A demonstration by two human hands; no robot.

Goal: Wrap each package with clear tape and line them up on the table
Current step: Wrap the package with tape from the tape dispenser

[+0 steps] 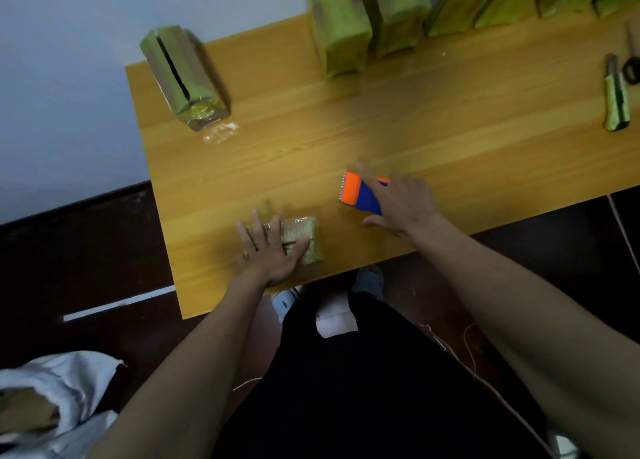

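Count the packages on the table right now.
8: six upright along the far edge, the last cut off by the frame; one upright far left; one flat under the left hand.

Both forearms are bare from the elbows down, with no sleeves, watch, bands or rings in sight. The left hand [268,247] and the right hand [403,200] wear no gloves. Black trousers [363,382] cover the lap and legs, plain and without visible markings. Below the table edge, two light-coloured shoes show: the left shoe [285,301] pale with a dark mark, the right shoe [370,280] pale grey and blurred.
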